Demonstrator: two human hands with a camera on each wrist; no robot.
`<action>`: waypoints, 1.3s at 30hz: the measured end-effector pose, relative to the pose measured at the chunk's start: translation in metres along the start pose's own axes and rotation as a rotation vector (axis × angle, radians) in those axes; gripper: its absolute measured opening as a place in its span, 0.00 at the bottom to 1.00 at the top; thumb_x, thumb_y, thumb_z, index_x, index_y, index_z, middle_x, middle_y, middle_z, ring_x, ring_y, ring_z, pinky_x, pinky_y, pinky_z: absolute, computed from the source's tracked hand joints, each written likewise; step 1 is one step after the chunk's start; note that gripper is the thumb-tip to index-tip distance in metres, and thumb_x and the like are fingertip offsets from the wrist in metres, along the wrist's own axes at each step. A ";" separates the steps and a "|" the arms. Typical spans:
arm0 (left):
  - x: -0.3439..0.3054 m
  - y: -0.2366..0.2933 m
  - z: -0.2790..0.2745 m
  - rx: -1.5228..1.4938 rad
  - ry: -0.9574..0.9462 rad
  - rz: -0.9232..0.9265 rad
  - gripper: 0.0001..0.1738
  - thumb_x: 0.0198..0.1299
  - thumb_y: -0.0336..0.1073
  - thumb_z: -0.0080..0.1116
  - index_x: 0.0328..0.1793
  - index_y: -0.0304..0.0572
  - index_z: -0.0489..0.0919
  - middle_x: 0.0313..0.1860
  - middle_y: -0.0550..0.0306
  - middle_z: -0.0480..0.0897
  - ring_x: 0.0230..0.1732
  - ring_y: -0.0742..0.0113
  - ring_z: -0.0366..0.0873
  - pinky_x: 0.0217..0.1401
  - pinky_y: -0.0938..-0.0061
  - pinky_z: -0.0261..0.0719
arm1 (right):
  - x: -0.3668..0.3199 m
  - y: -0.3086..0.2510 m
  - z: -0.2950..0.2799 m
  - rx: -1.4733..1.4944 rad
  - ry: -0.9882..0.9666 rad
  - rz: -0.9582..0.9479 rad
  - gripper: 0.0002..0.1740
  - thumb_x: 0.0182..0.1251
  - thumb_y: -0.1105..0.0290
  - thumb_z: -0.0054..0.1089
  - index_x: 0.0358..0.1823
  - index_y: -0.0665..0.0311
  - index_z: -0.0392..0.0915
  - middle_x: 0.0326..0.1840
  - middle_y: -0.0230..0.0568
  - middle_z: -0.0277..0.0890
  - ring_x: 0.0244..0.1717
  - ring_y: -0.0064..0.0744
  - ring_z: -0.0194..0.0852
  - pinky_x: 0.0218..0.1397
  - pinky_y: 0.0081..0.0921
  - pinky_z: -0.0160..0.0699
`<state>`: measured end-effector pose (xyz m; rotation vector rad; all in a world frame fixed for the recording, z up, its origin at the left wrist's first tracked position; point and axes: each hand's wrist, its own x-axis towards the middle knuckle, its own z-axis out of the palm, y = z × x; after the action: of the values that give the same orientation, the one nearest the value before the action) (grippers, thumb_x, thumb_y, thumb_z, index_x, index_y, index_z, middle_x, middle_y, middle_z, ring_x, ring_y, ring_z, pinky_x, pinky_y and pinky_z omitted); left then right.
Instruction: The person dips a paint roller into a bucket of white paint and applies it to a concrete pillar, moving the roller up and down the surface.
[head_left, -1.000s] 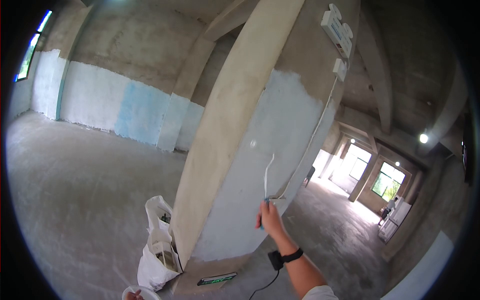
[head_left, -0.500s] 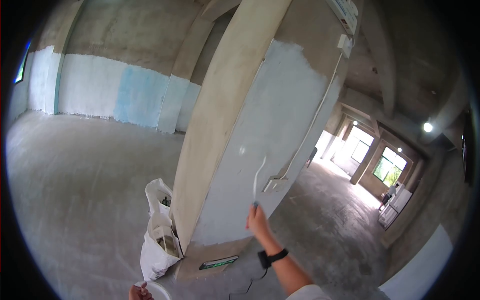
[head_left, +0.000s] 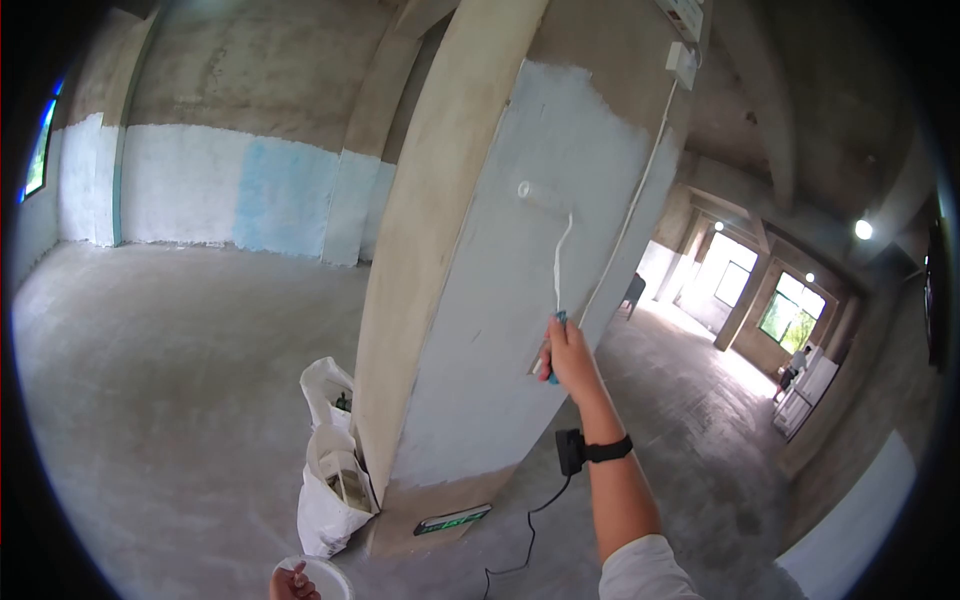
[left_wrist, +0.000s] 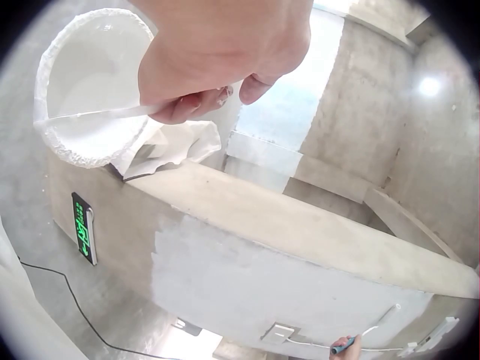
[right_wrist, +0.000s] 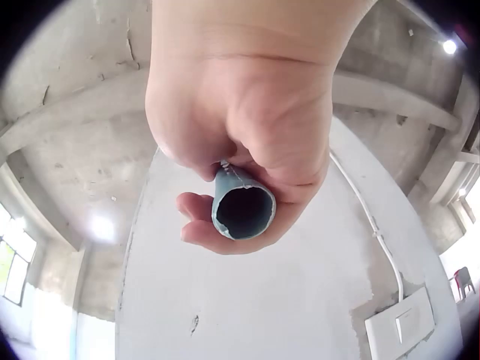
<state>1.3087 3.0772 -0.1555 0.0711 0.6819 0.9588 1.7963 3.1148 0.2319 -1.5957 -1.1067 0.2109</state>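
Observation:
My right hand [head_left: 572, 358] grips the blue handle [right_wrist: 241, 196] of a paint roller [head_left: 558, 262], fingers wrapped round it. The roller's white frame rises from the hand, and its pale head [head_left: 543, 197] lies against the painted face of a pillar [head_left: 470, 340]. At the bottom of the head view, my left hand [head_left: 290, 582] is beside a white bucket [left_wrist: 45, 79]. Seen from the left wrist, its fingers curl round the bucket's white bail handle [left_wrist: 97, 115]. White paint coats the bucket's inside and rim.
White sacks [head_left: 328, 508] of odds and ends stand at the pillar's foot, near a green-lit exit sign [head_left: 453, 519]. A wall switch [right_wrist: 401, 324] and cable [right_wrist: 367, 206] run on the pillar. A black cord [head_left: 530, 535] hangs from the right wrist camera.
My right hand has moved up with the paint roller, its head now higher on the pillar. The left hand and bucket stay low in view.

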 end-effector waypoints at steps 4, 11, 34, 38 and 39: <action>-0.005 -0.003 0.002 -0.028 0.020 -0.006 0.15 0.68 0.34 0.49 0.56 0.35 0.74 0.21 0.69 0.64 0.22 0.77 0.59 0.24 0.81 0.58 | -0.013 0.063 0.031 -0.027 0.047 -0.033 0.18 0.81 0.55 0.43 0.40 0.65 0.66 0.15 0.42 0.69 0.12 0.40 0.71 0.16 0.36 0.70; -0.001 -0.009 0.005 0.017 0.052 -0.020 0.13 0.66 0.35 0.49 0.53 0.37 0.75 0.20 0.69 0.65 0.20 0.77 0.60 0.23 0.81 0.58 | -0.158 0.261 0.126 -0.431 0.135 -0.160 0.16 0.77 0.61 0.47 0.39 0.69 0.67 0.28 0.63 0.76 0.33 0.71 0.75 0.31 0.58 0.70; 0.010 -0.016 0.003 0.028 0.167 -0.029 0.19 0.54 0.38 0.47 0.51 0.40 0.74 0.18 0.70 0.64 0.17 0.77 0.56 0.23 0.75 0.58 | -0.135 0.213 0.125 -0.170 -0.023 0.027 0.17 0.80 0.58 0.44 0.36 0.63 0.65 0.18 0.36 0.69 0.13 0.26 0.68 0.17 0.27 0.69; 0.015 -0.015 -0.014 -0.001 0.128 -0.070 0.20 0.54 0.38 0.47 0.52 0.40 0.73 0.18 0.70 0.63 0.17 0.76 0.57 0.24 0.75 0.59 | -0.214 0.311 0.145 -0.568 0.094 -0.296 0.16 0.79 0.58 0.46 0.39 0.65 0.69 0.19 0.38 0.72 0.14 0.28 0.72 0.17 0.29 0.71; 0.013 -0.015 -0.012 0.017 0.132 -0.054 0.20 0.55 0.38 0.47 0.53 0.40 0.73 0.19 0.70 0.63 0.17 0.76 0.57 0.24 0.75 0.59 | -0.225 0.316 0.144 -0.566 0.061 -0.249 0.17 0.79 0.57 0.47 0.40 0.65 0.70 0.18 0.38 0.72 0.14 0.28 0.72 0.17 0.30 0.71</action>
<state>1.3181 3.0757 -0.1767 0.0040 0.8102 0.9112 1.7505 3.0674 -0.1766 -1.9134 -1.3808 -0.3450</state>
